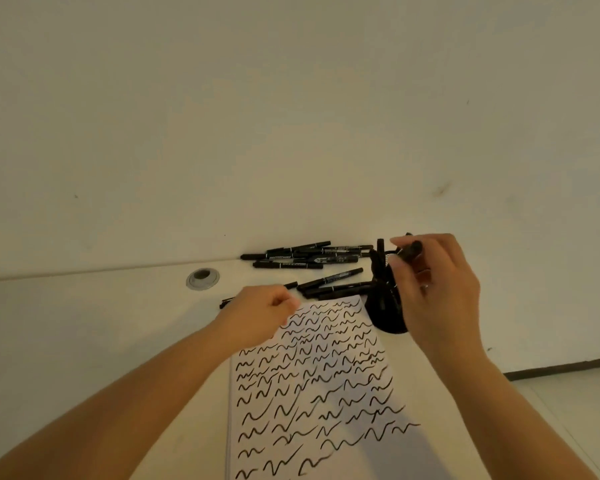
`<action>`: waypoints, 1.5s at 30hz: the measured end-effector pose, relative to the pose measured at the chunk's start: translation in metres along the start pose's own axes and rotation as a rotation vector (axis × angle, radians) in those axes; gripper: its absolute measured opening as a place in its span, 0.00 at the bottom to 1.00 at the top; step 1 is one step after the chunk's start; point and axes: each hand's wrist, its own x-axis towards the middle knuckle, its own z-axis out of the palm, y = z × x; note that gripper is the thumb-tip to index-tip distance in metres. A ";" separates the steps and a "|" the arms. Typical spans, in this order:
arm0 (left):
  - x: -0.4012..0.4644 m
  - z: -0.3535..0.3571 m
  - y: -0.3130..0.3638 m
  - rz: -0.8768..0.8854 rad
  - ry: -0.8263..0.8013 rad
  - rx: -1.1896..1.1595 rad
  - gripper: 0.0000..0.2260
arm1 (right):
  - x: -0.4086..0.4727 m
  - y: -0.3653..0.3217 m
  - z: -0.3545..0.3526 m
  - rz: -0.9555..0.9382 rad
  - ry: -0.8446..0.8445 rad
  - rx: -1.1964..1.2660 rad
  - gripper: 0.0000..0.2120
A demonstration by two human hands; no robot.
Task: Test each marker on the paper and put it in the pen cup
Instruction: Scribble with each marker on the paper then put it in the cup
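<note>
Pinching a black marker (411, 251) between thumb and fingertips of the right hand (437, 289), holding it just above the mouth of the black mesh pen cup (385, 306), its barrel lying across the fingers (400, 242) with one capped end poking out past them toward the wall (291, 116). Standing upright in the cup, a few markers already, their tops showing just left of the pinching fingers. Resting the left hand (260, 315) at the top left corner of the paper (326, 393), fingers curling loosely inward, with a dark marker (226, 302) showing from under it on the left and another dark end (291, 285) past the knuckles; not possible to tell whether these are one marker, or whether the hand is gripping it or merely lying over it. Covering the sheet, rows of black wavy test strokes. Lying on the pale surface (84, 323) beyond the paper, a loose pile of black markers (305, 256) against the wall and a smaller cluster (333, 284) just beside the cup. Sitting left of the pile, a round grey cable grommet (202, 278) set into the surface.
</note>
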 end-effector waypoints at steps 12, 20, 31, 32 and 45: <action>0.102 0.002 -0.026 -0.047 0.097 0.293 0.12 | 0.019 0.046 0.006 0.248 -0.129 -0.151 0.21; 0.130 0.025 -0.036 0.044 0.226 0.321 0.13 | 0.019 0.061 0.013 0.078 -0.224 -0.323 0.29; 0.162 0.039 -0.032 0.033 0.178 0.461 0.14 | 0.016 0.067 0.020 0.001 -0.260 -0.357 0.13; 0.164 0.039 -0.032 0.027 0.164 0.462 0.14 | 0.015 0.067 0.021 -0.007 -0.249 -0.356 0.13; 0.157 0.043 -0.028 0.039 0.254 0.481 0.10 | 0.013 0.062 0.023 -0.093 -0.131 -0.408 0.17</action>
